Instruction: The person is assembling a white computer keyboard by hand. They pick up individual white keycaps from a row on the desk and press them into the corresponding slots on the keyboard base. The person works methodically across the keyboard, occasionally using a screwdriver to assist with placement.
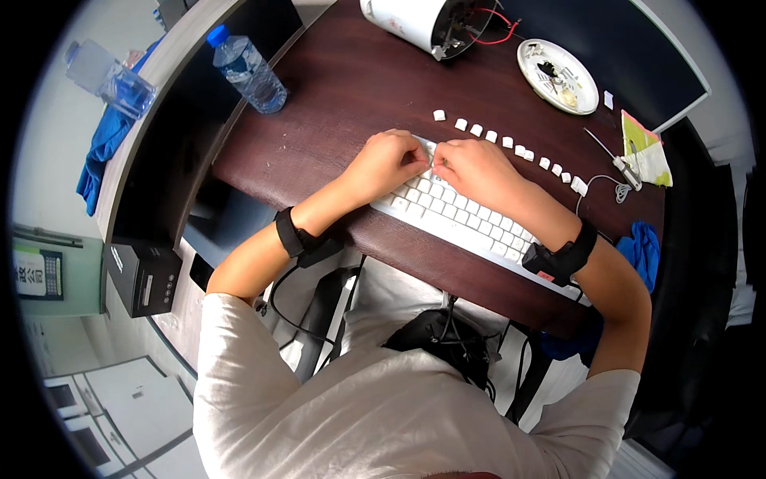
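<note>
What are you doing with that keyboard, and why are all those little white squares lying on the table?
A person has both hands on a white keyboard on a dark brown table. The left hand and right hand meet at its top left corner, fingertips pinched over the keys. Behind the keyboard, loose white keycaps lie in a curved row. A water bottle and a white dish stand further back.

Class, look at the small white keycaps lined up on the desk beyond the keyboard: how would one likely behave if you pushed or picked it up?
Each keycap looks tiny and blocky, so it is probably light and would slide on the smooth dark desk rather than roll. Being so small, it likely needs a fingertip pinch and could slip free. They lie loose, so a nudge may scatter the row.
</note>
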`<action>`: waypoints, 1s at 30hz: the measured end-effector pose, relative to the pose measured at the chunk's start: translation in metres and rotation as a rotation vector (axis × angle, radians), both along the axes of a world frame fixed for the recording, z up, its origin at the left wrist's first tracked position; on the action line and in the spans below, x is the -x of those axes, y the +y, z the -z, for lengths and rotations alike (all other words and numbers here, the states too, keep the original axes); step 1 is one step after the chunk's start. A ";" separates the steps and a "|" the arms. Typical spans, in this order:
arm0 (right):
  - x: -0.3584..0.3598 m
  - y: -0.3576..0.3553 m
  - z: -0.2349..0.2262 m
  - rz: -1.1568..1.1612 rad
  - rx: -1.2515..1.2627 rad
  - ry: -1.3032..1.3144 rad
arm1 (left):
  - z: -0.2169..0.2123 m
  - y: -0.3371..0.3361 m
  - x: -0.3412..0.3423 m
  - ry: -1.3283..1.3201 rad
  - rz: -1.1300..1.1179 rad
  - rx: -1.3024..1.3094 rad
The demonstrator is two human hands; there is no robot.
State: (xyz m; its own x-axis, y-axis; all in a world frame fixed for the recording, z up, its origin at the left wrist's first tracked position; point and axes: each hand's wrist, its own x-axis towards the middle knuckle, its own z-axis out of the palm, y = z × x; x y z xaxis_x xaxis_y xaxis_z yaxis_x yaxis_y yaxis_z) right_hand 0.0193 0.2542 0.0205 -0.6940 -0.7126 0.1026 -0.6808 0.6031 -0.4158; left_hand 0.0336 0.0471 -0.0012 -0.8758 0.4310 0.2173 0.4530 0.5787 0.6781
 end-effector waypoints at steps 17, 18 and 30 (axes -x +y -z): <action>0.000 -0.009 0.003 -0.052 -0.097 0.003 | 0.014 -0.003 -0.008 0.069 -0.055 -0.083; -0.001 -0.010 0.002 -0.044 -0.090 0.003 | 0.015 -0.003 -0.009 0.081 -0.058 -0.093; 0.008 -0.002 0.011 -0.136 -0.060 0.071 | 0.014 -0.001 -0.021 0.124 -0.071 -0.052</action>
State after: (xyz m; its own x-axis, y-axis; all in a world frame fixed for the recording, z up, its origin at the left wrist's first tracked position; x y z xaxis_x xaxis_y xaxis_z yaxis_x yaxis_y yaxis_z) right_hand 0.0108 0.2518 0.0091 -0.5833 -0.8057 0.1029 -0.7842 0.5256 -0.3297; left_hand 0.0543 0.0459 -0.0150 -0.8690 0.3541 0.3457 0.4940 0.5782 0.6493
